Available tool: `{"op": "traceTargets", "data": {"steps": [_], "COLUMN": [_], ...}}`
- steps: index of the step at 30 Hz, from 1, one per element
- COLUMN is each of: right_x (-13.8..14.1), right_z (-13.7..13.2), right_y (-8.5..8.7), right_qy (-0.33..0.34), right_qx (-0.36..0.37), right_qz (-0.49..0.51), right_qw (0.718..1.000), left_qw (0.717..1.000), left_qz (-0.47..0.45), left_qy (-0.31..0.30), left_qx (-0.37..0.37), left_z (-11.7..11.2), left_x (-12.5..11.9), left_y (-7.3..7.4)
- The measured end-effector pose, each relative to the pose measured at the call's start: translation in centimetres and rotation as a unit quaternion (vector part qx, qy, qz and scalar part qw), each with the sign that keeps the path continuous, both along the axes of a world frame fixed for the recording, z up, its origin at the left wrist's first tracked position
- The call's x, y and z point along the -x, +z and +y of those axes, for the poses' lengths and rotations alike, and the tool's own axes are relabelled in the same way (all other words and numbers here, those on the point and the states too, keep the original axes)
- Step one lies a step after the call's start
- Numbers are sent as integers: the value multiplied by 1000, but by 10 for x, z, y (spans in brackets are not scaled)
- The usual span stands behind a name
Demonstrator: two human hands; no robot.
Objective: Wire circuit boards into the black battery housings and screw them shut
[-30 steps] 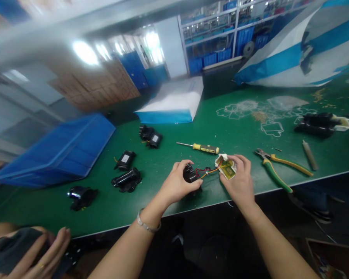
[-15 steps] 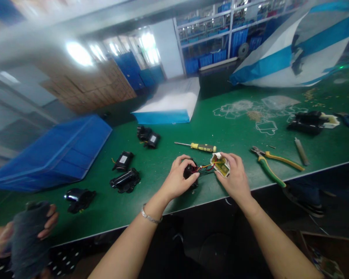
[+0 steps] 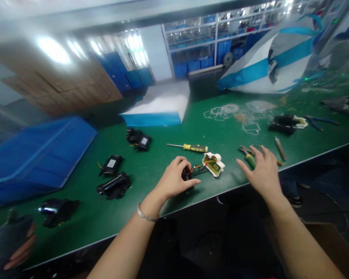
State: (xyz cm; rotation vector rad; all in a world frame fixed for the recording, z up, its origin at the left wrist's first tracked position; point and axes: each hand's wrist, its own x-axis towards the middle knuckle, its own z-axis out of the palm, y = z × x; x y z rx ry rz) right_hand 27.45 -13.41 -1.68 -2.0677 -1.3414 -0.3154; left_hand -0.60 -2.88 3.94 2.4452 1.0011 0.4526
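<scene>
My left hand (image 3: 174,179) is closed around a small black part (image 3: 187,174) resting on the green table (image 3: 151,182). Red and yellow wires (image 3: 199,167) run from that part to a white housing with a yellow board (image 3: 213,164), which lies on the table by itself. My right hand (image 3: 263,170) hovers with fingers spread over the green and yellow pliers (image 3: 249,155), holding nothing. A yellow-handled screwdriver (image 3: 192,147) lies just beyond the white housing.
Several black units (image 3: 114,185) lie to the left, near a blue bin (image 3: 35,155). A white and blue box (image 3: 157,106) sits at the back, a black unit (image 3: 283,124) and a grey stick (image 3: 280,148) to the right. Another person's hand (image 3: 17,252) holds dark cloth at bottom left.
My right hand let go of the white housing, which now lies on the table, and moved right over the pliers with fingers spread. My left hand keeps its grip on the black part.
</scene>
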Motion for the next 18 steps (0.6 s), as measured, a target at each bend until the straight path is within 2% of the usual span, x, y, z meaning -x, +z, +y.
{"op": "traceTargets", "data": {"steps": [3, 5, 8, 11, 13, 14, 15, 17, 18], "right_x": [-27, -34, -36, -35, -28, -21, -11, 14, 27], "right_z": [-5, -7, -7, -12, -20, -25, -31, -43, -48], "right_y": [-16, -23, -23, -14, -3, 3, 9, 20, 25], "right_qy": [-68, -69, -48, -5, 52, 87, 125, 195, 221], "right_qx": [104, 127, 130, 119, 100, 95, 97, 126, 152], "right_qz": [-62, -87, -82, 1, 152, 260, 379, 590, 655], "right_qw": [990, 986, 987, 993, 982, 957, 912, 773, 706], "left_qw": [1000, 1000, 1000, 1000, 1000, 999, 999, 999, 999], "left_qz": [13, 16, 15, 6, 0, -3, -5, -11, -13], "left_qy": [1, 4, 11, 18, 23, 24, 26, 27, 28], "left_qx": [6, 5, -1, 4, 16, 21, 26, 31, 31], "left_z": [-3, -4, -4, -3, -2, -2, -1, -1, 0], "left_x": [1, 1, 2, 2, 2, 1, 1, 1, 1], "left_y": [2, 1, 0, -2, -3, -3, -3, -4, -5]}}
